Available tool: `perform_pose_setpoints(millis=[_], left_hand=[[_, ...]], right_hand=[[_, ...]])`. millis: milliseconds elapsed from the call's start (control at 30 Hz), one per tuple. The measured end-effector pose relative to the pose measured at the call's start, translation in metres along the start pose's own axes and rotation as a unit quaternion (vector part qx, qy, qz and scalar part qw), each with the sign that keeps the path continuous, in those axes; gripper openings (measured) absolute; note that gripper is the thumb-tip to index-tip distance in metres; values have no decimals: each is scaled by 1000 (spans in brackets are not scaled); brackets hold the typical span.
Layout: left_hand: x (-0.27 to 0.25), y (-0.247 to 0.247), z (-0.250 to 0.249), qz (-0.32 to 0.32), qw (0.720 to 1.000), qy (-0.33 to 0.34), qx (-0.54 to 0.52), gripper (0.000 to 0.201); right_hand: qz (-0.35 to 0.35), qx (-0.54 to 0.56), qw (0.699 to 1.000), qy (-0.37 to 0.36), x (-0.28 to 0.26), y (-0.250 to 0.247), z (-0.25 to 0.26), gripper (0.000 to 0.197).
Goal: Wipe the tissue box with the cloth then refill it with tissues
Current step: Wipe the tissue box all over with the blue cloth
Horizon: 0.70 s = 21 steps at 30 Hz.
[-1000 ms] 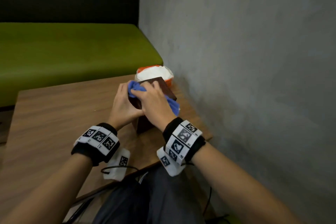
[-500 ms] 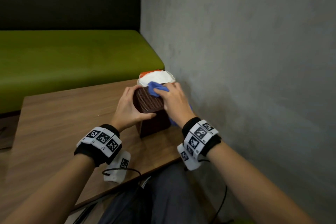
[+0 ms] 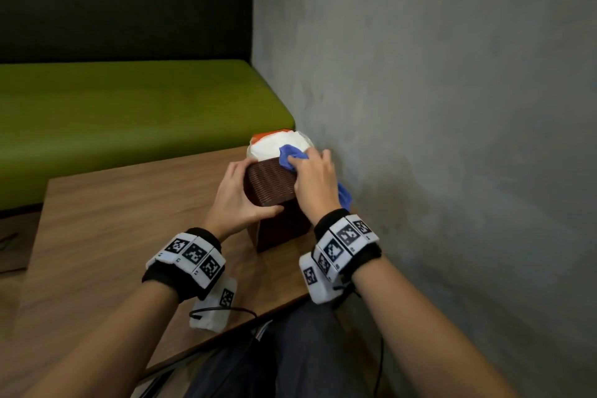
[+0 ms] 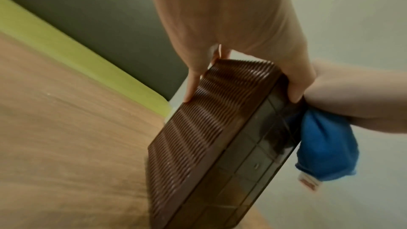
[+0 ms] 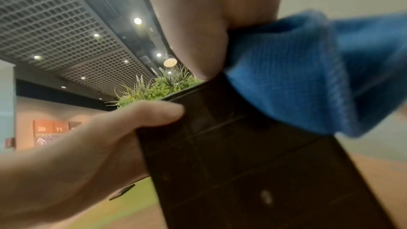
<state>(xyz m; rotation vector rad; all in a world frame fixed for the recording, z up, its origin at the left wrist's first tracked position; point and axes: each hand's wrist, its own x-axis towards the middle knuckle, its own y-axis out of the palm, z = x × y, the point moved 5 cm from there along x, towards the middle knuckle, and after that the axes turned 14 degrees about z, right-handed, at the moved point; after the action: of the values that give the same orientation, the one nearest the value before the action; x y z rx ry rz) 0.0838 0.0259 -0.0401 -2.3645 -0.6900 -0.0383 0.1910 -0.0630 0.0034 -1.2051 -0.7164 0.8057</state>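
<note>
A dark brown ribbed tissue box (image 3: 270,186) (image 4: 198,137) (image 5: 253,171) stands tilted on end on the wooden table (image 3: 113,220) by the wall. My left hand (image 3: 240,195) (image 4: 231,32) grips its upper left end, thumb across the near face. My right hand (image 3: 315,182) holds a blue cloth (image 3: 292,155) (image 4: 326,151) (image 5: 308,76) bunched against the box's upper right side. A pack of white tissues with an orange wrapper (image 3: 277,142) sits just behind the box, partly hidden.
A grey wall (image 3: 436,107) runs close along the right of the table. A green bench seat (image 3: 129,113) lies beyond the table's far edge. A small white tagged packet (image 3: 214,307) and a black cable (image 3: 223,310) lie near the table's front edge.
My right hand with the cloth has slid from the box's top over to its far right edge. The left hand keeps its grip, and the box's ribbed face has come into view.
</note>
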Motion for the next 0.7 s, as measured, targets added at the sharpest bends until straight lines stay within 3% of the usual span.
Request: perform_pose_setpoints(millis=[100,200,367,500,567,633,700], left_hand=[[0,-2,0,-12,1000,0,-19,98],[-2,-4,1,-13,1000,17,-14,94],[2,3,1,4,1000,-4,2,106],[2,0,5,-9,999,-14,-31,98],[2,-1,5,-4,999,-8,-32,96],[2,-1,4,3,1000,-6,-14,102],[1,1,4,9,1000,-9,-6,106]], right_hand=[[27,-11,995,-94,-10,11,41,34],[33,17,987,-155,-21,10,37,38],[10,9,1000,-19,2,-1,-8,38],[29,9,993,-118,-6,11,32,37],[25,27,986,-160,-15,10,28,38],[7,33,990,-137,-11,6,6,37],[13,21,998,-54,6,1,-16,37]])
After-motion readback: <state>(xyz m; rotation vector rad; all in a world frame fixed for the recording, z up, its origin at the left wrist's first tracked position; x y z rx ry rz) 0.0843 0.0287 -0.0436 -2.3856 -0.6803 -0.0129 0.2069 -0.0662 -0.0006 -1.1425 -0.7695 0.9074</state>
